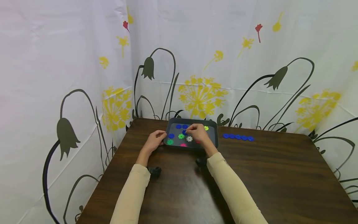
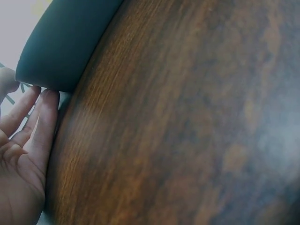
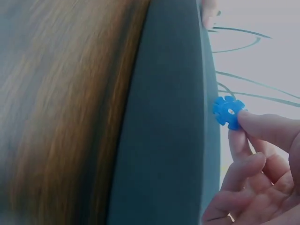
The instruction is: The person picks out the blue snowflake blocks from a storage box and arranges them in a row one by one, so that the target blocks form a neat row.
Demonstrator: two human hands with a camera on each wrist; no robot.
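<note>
Nearest us, beige sleeves (image 1: 233,189) reach over the brown counter (image 1: 176,196). Farther on, our left hand (image 1: 153,141) grips the left edge of a dark tray (image 3: 164,117), while our right hand (image 1: 198,133) pinches a blue disc (image 3: 228,112) above it. We see loose flower-shaped discs (image 1: 181,136) inside, a blue row (image 1: 238,137) to the right, and a floral curtain (image 1: 212,25) behind.

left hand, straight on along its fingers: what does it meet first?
The left hand would meet the left end of the gray tray first; its fingertips look to be right at it, though exact depth is hard to judge.
</note>
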